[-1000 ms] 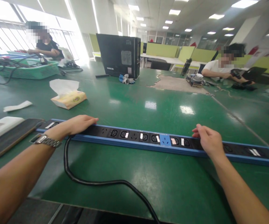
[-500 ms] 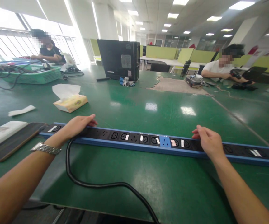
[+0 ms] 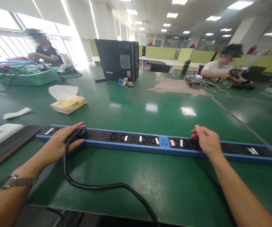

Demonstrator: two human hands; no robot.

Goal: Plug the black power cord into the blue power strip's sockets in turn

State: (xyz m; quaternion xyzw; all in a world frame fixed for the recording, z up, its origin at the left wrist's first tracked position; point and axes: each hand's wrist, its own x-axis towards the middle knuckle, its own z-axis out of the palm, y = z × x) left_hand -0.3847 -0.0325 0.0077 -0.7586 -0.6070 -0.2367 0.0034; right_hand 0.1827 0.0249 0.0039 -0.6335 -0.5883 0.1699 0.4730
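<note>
A long blue and black power strip (image 3: 136, 143) lies across the green table, with sockets and small white labels along its top. Near its left end a black plug (image 3: 78, 134) sits on the strip, its thick black cable (image 3: 107, 186) curving down over the table's front edge. My left hand (image 3: 61, 138) is around the plug, thumb on the near side and fingers on the far side, spread apart; whether it grips the plug is unclear. Above the right part of the strip hovers my right hand (image 3: 208, 140), fingers curled together, with nothing visible in them.
A tissue box (image 3: 68, 105) and a white strip (image 3: 17, 113) lie behind on the left, a dark board (image 3: 20, 142) with a white object beside the power strip. Farther back are a green basket (image 3: 35, 77), a black computer case (image 3: 117, 60), gloves (image 3: 126, 82) and two seated people.
My left hand has moved left and down, its fingers opening around the plug, which now shows. My right hand keeps nearly the same pose over the strip. The view has shifted slightly.
</note>
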